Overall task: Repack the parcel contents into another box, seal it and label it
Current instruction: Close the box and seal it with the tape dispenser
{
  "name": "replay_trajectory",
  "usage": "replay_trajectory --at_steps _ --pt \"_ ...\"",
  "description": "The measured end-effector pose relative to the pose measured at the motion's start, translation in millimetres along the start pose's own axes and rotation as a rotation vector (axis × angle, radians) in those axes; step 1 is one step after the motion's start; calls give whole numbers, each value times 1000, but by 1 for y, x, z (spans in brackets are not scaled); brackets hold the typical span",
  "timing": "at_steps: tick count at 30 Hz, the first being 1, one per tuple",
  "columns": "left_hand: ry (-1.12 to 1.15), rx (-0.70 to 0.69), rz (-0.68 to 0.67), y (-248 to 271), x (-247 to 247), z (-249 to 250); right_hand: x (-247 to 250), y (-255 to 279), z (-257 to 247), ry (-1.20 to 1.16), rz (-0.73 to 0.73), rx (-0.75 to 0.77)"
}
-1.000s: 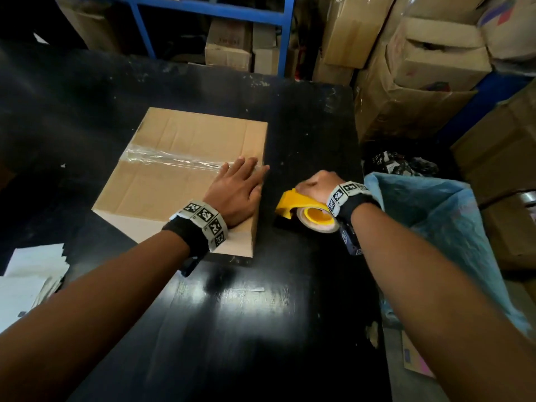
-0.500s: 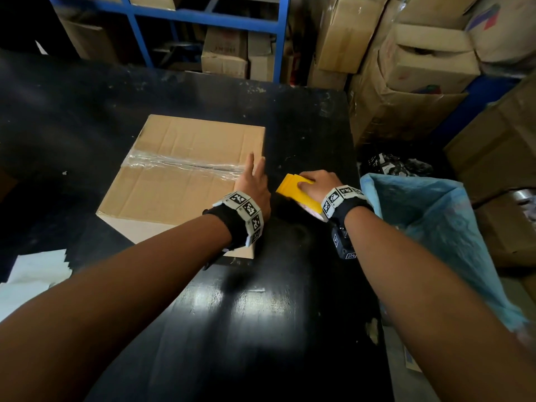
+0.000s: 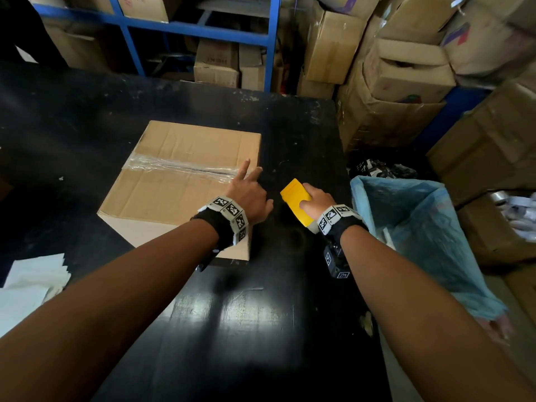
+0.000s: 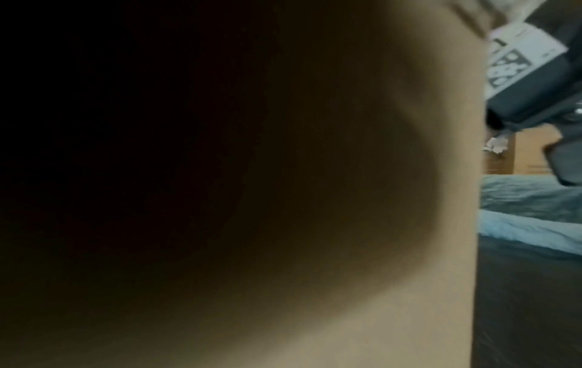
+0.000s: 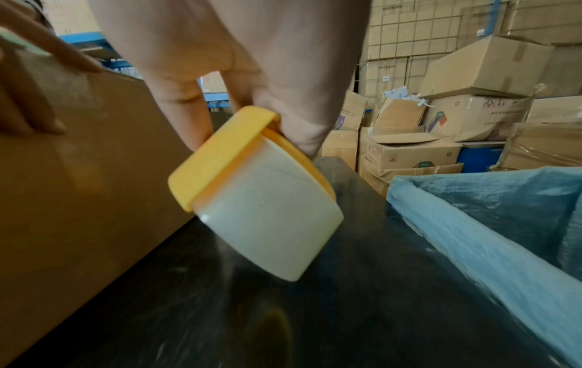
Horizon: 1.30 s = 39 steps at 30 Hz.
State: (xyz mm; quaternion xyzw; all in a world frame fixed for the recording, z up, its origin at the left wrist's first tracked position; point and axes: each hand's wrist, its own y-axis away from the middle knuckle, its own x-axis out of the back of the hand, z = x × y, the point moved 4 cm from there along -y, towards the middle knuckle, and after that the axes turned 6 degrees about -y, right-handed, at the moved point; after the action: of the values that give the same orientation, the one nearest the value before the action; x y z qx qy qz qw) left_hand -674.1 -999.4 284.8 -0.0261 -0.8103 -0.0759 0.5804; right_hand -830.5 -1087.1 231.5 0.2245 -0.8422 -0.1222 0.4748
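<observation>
From the head view, a closed cardboard box (image 3: pixel 185 181) sits on the black table (image 3: pixel 261 329), clear tape (image 3: pixel 179 167) along its top seam, so its contents are hidden. The left hand (image 3: pixel 249 195) rests at the box's right edge, two fingers stretched out, holding nothing. Just right of it, the right hand (image 3: pixel 314 200) grips a yellow tape dispenser (image 3: pixel 295 198) above the table. A blue-lined bin (image 3: pixel 420 227) stands beside the table; its inside is hard to make out. The left wrist view is mostly blocked by blurred cardboard. In the right wrist view, fingers (image 5: pixel 186 99) curl round the dispenser, its pale roll (image 5: pixel 267 224) facing down, near the box wall.
</observation>
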Motion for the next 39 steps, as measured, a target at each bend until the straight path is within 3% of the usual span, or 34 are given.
replay_trajectory --at_steps 4,6,11,13,15,18,20,22,24,27,34,39 --pt "466 -41 112 12 -10 -10 -19 14 8 101 -16 -39" --pt "640 9 170 27 -18 -22 -29 21 13 127 -32 -64" --pt "464 403 62 71 -53 -84 -58 37 18 216 -98 -94" --pt "413 499 -7 81 -67 -112 -64 40 15 248 -101 -84" --pt "365 453 -50 85 -74 -126 -59 43 4 297 -50 -85" --pt "317 374 58 87 -63 -139 -38 42 -33 270 132 -74" --pt "349 344 139 86 -58 -147 -23 41 -69 146 284 42" --pt "349 239 116 81 -61 -149 -20 39 -109 78 358 260" --pt "306 130 6 76 -72 -148 -37 37 -142 130 230 435" --pt "320 112 -64 76 -80 -149 -74 32 -160 479 -19 491" --pt "368 72 -127 82 -78 -158 -76 29 -157 629 -103 418" --pt "284 101 4 97 -80 -157 -83 39 -169 736 -75 475"
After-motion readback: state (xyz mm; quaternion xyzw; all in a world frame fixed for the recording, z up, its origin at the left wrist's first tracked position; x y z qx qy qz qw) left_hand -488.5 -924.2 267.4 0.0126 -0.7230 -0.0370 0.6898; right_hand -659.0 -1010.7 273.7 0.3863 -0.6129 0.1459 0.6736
